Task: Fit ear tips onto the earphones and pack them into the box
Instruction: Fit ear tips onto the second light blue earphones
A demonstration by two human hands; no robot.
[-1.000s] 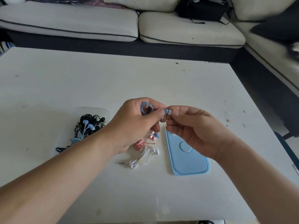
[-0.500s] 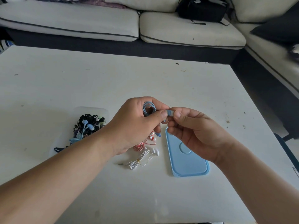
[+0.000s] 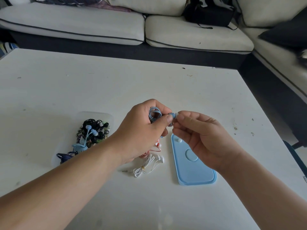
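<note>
Over the surface [image 3: 116,83], the left hand [image 3: 146,130] grips coiled blue earphones [image 3: 154,113] and pinches one earbud [image 3: 171,116]. The right hand [image 3: 204,135], fingertips meeting it, pinches a white ear tip [image 3: 177,114] against that earbud. Left of the left wrist sits the clear box [image 3: 98,114]; under the right hand lies a blue lid [image 3: 194,173].

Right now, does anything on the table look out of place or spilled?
A loose white ear tip lies at the far end of the blue lid, beside the right hand, and could roll off. The earphones in the clear box are tangled. Nothing spilled or damaged.
</note>
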